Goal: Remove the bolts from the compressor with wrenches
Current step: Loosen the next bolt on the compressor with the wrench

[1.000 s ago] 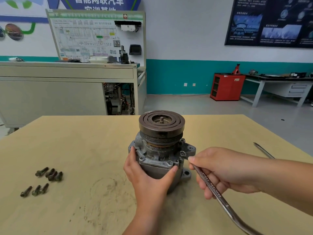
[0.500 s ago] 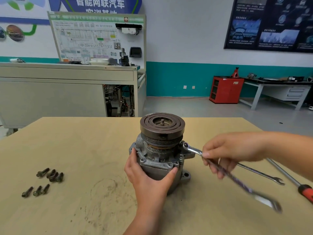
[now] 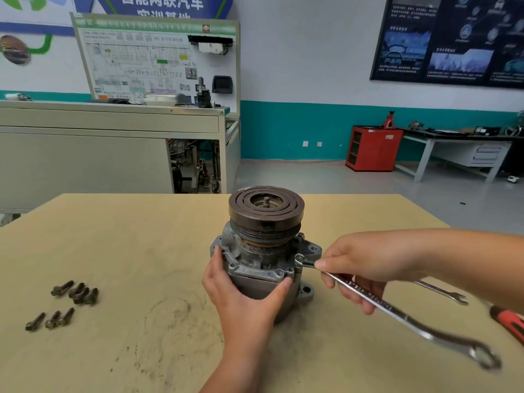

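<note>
1. the left hand (image 3: 243,299) grips the near side of the compressor (image 3: 263,259), with the thumb on its front right corner and the fingers round the left of the housing.
2. the right hand (image 3: 365,262) holds a wrench (image 3: 377,303) by the shaft. its fingers curl round the shaft and the index fingertip presses near the head. the head sits at a bolt (image 3: 298,258) on the compressor's right flange. the ring end is blurred and points to the near right.
3. the compressor stands upright, pulley on top, between the hands and about mid-tabletop (image 3: 127,251), well in from every edge.
4. open tabletop spreads to the left and toward the viewer. the far edge runs behind the compressor, and the right edge slants away beneath the right forearm.
5. seven loose bolts (image 3: 75,292) lie in two clusters well apart from the left hand, on its left.
6. a second wrench (image 3: 442,292) lies just beyond the held one, partly hidden by the right arm. a red-handled tool (image 3: 510,324) lies at the right border of view.
7. past the far edge, a grey bench (image 3: 85,154) and a red cabinet (image 3: 374,148) stand on the floor.
</note>
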Tool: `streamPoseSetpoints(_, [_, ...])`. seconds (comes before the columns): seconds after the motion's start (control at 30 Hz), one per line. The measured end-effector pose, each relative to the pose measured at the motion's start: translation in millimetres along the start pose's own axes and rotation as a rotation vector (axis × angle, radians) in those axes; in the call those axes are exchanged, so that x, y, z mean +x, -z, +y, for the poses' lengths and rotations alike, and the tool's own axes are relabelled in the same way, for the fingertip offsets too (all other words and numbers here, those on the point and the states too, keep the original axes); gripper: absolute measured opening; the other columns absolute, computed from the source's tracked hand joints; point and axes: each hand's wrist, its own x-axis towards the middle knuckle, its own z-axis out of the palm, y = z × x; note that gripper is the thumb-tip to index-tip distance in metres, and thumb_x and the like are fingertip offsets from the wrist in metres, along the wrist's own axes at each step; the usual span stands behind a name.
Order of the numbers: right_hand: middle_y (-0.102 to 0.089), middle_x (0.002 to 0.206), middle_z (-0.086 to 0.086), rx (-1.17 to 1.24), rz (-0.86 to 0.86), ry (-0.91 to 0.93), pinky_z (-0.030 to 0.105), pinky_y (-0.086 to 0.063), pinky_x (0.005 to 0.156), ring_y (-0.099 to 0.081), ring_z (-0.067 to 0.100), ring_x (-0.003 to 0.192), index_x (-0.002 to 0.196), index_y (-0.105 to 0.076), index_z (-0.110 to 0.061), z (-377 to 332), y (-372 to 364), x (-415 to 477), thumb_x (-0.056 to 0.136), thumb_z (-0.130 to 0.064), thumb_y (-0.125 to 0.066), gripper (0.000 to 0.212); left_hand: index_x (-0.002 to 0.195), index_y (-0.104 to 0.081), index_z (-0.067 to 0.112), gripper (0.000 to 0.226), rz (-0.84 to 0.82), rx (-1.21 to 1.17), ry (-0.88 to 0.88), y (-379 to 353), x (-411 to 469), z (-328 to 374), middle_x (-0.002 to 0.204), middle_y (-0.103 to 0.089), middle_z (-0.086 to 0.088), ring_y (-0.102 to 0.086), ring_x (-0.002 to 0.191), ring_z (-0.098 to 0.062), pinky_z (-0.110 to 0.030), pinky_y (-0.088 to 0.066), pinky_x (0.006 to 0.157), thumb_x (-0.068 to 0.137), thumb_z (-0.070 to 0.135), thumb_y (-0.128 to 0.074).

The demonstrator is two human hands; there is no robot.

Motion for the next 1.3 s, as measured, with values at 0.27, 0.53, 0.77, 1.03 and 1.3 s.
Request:
streamPoseSetpoints(0.27, [-0.058,0.096,-0.001,-0.749,0.304,0.151,0.033,-0.046,0.081,-0.053,0.015,0.089,0.101,-0.060,-0.025,-7.0,29.9,17.3,0.096,-0.045,-0.040,0.029,0.146,-0.021,0.033,0.117,0.000,-0.042,0.001,-1.7,-2.7,-1.3,0.135,-0.018,0.018,-0.026,0.134,-0.004,-0.017,-0.021,0.106,0.054,0.016,-0.091])
streamPoseSetpoints(0.53, [-0.063,0.071,0.001,0.158,0.173,0.099,0.021,-0.052,0.054,-0.066,0.011,0.061,0.089,-0.057,-0.012,20.5,8.0,-11.6,0.101,-0.023,-0.036,0.027,0.146,-0.020,0.034,0.117,0.007,-0.056,-0.006,-3.3,-2.2,-5.4,0.136,-0.017,0.017,-0.026,0.137,-0.010,-0.025,-0.022,0.111,0.055,0.015,-0.091])
streamPoseSetpoints(0.77, [-0.069,0.059,0.001,0.394,0.054,0.093,0.020,-0.052,0.050,-0.068,0.015,0.056,0.095,-0.052,-0.008,0.0,-29.3,-0.7,0.103,-0.028,-0.026,0.034,0.143,-0.021,0.037,0.118,0.011,-0.072,-0.027,-2.1,-2.0,-5.0,0.136,-0.018,0.018,-0.025,0.138,-0.010,-0.033,-0.025,0.114,0.052,0.012,-0.092])
streamPoseSetpoints(1.03, [-0.055,0.042,-0.007,0.148,0.098,-0.034,0.017,-0.045,0.044,-0.057,0.008,0.039,0.077,-0.054,-0.013,2.3,-16.2,4.3,0.101,-0.042,-0.030,0.044,0.146,-0.021,0.033,0.119,0.015,-0.051,-0.021,-2.1,-2.2,-3.5,0.136,-0.018,0.017,-0.023,0.137,-0.005,-0.026,-0.023,0.111,0.052,0.012,-0.092])
streamPoseSetpoints(1.3, [-0.052,0.066,-0.004,-0.727,0.336,0.024,0.024,-0.033,0.058,-0.048,0.011,0.065,0.065,-0.061,-0.022,-11.9,34.9,20.3,0.091,-0.062,-0.031,0.056,0.138,-0.017,0.044,0.117,0.019,-0.081,-0.025,-3.5,-3.9,0.6,0.133,-0.016,0.024,-0.022,0.135,-0.001,-0.021,-0.021,0.107,0.054,0.013,-0.091])
